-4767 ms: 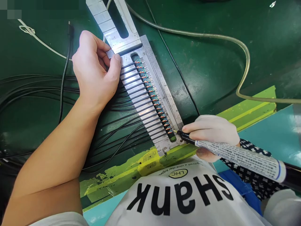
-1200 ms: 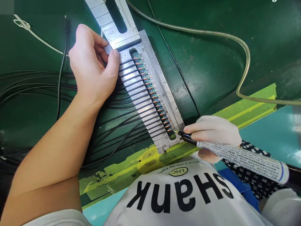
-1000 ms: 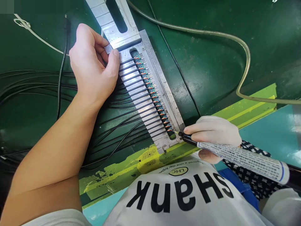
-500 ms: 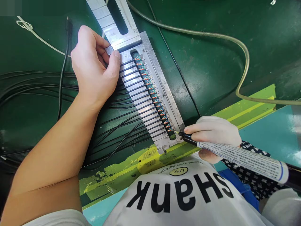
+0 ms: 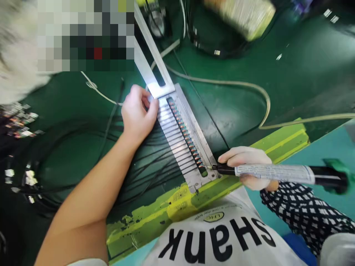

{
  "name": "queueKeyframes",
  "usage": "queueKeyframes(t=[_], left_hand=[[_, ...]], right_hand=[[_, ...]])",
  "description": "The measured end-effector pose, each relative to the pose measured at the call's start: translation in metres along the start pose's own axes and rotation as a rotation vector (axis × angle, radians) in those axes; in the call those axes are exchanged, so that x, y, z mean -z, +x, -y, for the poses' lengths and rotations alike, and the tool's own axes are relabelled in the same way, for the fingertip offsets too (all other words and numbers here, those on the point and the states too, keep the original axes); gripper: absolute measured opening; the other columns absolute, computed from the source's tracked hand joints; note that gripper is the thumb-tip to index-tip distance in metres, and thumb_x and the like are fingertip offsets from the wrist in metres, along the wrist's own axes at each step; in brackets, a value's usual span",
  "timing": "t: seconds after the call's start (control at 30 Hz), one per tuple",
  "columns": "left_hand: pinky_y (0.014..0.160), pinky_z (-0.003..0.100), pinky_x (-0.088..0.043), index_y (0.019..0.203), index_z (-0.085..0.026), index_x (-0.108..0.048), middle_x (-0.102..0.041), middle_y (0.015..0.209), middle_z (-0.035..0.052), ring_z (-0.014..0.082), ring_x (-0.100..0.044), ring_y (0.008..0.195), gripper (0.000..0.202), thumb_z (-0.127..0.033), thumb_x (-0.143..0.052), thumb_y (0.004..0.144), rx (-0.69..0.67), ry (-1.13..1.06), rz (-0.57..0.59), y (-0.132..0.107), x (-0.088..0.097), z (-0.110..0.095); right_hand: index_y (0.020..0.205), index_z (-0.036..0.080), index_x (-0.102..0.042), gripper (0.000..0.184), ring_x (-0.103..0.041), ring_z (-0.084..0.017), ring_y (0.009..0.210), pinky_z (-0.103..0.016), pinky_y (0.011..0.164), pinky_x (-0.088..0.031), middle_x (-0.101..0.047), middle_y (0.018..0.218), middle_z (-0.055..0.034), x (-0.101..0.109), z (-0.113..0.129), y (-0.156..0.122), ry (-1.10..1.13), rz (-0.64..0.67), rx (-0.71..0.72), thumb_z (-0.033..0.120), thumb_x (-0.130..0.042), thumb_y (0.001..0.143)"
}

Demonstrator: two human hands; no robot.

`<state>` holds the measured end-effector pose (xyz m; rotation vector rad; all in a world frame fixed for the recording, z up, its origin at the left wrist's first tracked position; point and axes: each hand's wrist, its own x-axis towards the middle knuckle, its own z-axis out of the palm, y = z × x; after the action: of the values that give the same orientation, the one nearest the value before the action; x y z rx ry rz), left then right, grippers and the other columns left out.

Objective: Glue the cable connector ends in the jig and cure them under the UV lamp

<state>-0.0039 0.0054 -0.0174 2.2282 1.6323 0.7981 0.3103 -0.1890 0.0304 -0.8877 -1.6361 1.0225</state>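
A long metal fixture (image 5: 177, 142) lies slantwise on the green table (image 5: 244, 99), with several black cables (image 5: 146, 162) clamped across it and a row of small coloured connector ends (image 5: 186, 136) in its slot. My left hand (image 5: 138, 117) is curled on the fixture's upper left edge, thumb pressing on the metal. My right hand (image 5: 246, 166), in a white glove, pinches a black and white marker pen (image 5: 274, 173). The pen's tip touches the lowest connector end at the fixture's near end.
A pale hose (image 5: 257, 92) loops across the table to the right. Black cables (image 5: 69, 147) spread to the left. A yellow-green painted strip (image 5: 172, 203) marks the table's near edge. Blurred items stand at the top, a yellowish one (image 5: 244, 14) among them.
The view has pulled back and tilted up, so more of the table's far side shows. Both hands keep their places on the fixture and the pen.
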Motion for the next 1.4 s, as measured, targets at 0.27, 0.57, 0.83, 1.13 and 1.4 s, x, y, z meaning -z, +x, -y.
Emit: queueKeyframes(t=[0.27,0.57,0.83,1.13,1.4], left_hand=[[0.081,0.046,-0.045,0.105,-0.022,-0.057,-0.062,0.105,0.0115,0.0335,-0.058,0.103,0.017,-0.036,-0.056,0.096,-0.275,0.332,-0.071,0.021,0.033,-0.069],[0.078,0.038,-0.048,0.096,-0.024,-0.061,-0.067,0.09,0.0065,0.0244,-0.063,0.088,0.018,-0.033,-0.046,0.101,-0.533,0.107,0.275,0.031,0.024,-0.152],[0.071,0.029,-0.05,0.084,-0.021,-0.062,-0.063,0.074,0.0006,0.0151,-0.061,0.071,0.029,-0.035,-0.046,0.103,0.077,0.268,0.032,-0.032,0.124,-0.016],[0.096,0.045,-0.056,0.127,-0.017,-0.06,-0.061,0.129,0.0107,0.0239,-0.063,0.113,0.037,-0.039,-0.064,0.097,0.629,0.341,-0.339,0.02,0.205,0.16],[0.095,0.046,-0.057,0.13,-0.017,-0.058,-0.06,0.13,0.011,0.0249,-0.063,0.114,0.041,-0.039,-0.065,0.097,0.861,0.127,-0.552,0.043,0.242,0.23]], right_hand=[[0.105,0.033,-0.07,0.026,-0.064,-0.016,0.074,-0.029,0.062,-0.053,-0.073,0.107,-0.0015,0.042,0.008,0.044,0.646,-0.637,-0.287,0.054,-0.059,0.095],[0.096,0.029,-0.068,0.026,-0.062,-0.017,0.077,-0.03,0.062,-0.05,-0.071,0.104,-0.0029,0.073,0.002,0.074,0.82,-0.66,-0.298,0.055,-0.064,0.092],[0.117,0.037,-0.067,0.031,-0.064,-0.015,0.079,-0.029,0.064,-0.057,-0.067,0.115,-0.002,0.001,-0.003,0.124,0.784,-0.352,-0.433,0.037,-0.076,0.087],[0.122,0.028,-0.066,0.035,-0.07,-0.022,0.1,-0.037,0.085,-0.058,-0.061,0.14,-0.0077,-0.131,0.019,0.192,0.608,0.061,-0.298,0.047,-0.067,0.093],[0.124,0.025,-0.065,0.042,-0.07,-0.023,0.099,-0.037,0.087,-0.057,-0.069,0.122,-0.0091,-0.18,0.024,0.217,0.506,0.095,-0.311,0.051,-0.068,0.092]])
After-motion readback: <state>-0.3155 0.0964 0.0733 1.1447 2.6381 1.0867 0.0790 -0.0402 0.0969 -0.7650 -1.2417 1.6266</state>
